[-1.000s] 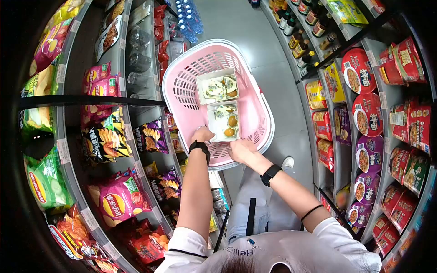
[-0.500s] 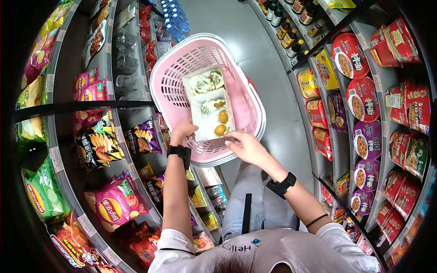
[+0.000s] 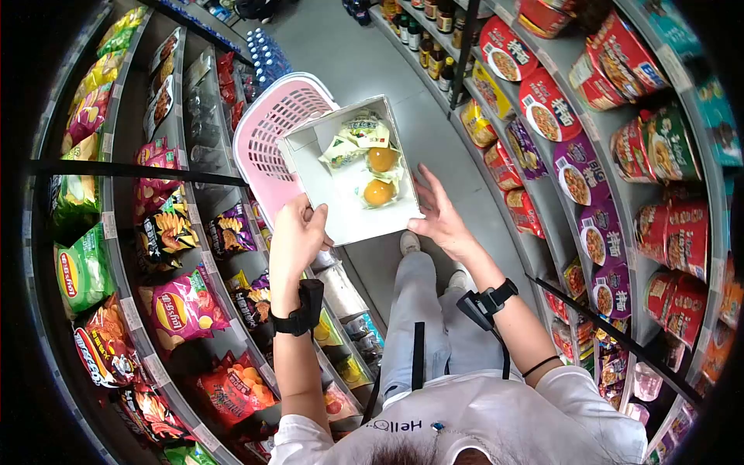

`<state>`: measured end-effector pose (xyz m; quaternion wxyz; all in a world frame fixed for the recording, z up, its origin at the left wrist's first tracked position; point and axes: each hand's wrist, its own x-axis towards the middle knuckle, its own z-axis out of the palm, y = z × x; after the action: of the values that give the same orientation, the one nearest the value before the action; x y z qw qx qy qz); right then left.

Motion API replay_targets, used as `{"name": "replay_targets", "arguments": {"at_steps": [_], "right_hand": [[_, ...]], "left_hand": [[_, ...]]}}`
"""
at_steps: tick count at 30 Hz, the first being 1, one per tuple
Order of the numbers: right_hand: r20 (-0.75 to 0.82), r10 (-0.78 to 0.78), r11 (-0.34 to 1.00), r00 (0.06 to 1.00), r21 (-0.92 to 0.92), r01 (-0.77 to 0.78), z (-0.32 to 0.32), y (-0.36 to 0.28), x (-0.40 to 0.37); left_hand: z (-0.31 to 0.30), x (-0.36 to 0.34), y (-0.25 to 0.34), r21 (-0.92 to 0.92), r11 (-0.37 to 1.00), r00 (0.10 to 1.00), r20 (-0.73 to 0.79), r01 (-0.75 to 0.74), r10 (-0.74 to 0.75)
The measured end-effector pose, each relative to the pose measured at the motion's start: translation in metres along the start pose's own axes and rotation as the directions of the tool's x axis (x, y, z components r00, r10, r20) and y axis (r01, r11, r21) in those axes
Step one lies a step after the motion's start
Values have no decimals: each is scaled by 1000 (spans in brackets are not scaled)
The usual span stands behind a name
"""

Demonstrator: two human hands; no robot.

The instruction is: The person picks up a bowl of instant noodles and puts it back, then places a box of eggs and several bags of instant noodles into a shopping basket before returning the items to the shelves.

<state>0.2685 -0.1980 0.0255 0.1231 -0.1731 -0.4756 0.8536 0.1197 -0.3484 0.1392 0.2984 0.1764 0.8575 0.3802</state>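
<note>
A white open-topped box (image 3: 341, 213) is tilted towards me in front of the pink basket. Inside it lie two round orange-brown items (image 3: 379, 192) in clear wrapping and several pale green printed packets (image 3: 358, 139). My left hand (image 3: 301, 232) is closed on the box's near left corner, thumb over the rim. At the right side is my right hand (image 3: 440, 211), its fingers spread outside the wall and its thumb at the near right corner. The pink basket (image 3: 260, 167) is partly hidden behind the box.
Shelves of crisp packets (image 3: 186, 306) run along my left. On my right, shelves hold instant noodle bowls (image 3: 577, 177) and noodle packs (image 3: 673, 236). Bottles (image 3: 430, 58) stand at the far right, and bottled water (image 3: 267, 58) is beyond the basket. Grey floor (image 3: 364, 275) lies between the shelves.
The box has come up out of the basket towards me and is now tilted. The basket sits further left in view. My right hand has moved from the box's near edge to its right side.
</note>
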Motion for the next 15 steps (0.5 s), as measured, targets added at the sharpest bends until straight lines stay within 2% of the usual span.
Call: {"name": "replay_targets", "arguments": {"at_steps": [1,5,9,12,13,15], "right_hand": [[25,-7,997,1000,79,5,-11,-8,-17],[-47,58,997,997,60,-55,-60,-25,-83],[-243,80,975,967,222,-25,-105,-21,-148],[-378,100,990,920,134,-53,-136,-17,-190],[-419,104,992,902,105,-65,-144,-20,-202],[-414,103,984,904,-90,-153,-167,-28,-223]], "left_hand": [[14,-9,4,-16,1000,999,36,-6,7],[82,-38,6,-48,999,989,143,-18,25],[161,-75,5,-128,989,984,151,-75,94],[214,-105,0,-244,970,978,207,22,30],[229,-113,-5,-349,932,968,252,95,-4],[242,-117,-20,-281,934,897,434,222,-83]]}}
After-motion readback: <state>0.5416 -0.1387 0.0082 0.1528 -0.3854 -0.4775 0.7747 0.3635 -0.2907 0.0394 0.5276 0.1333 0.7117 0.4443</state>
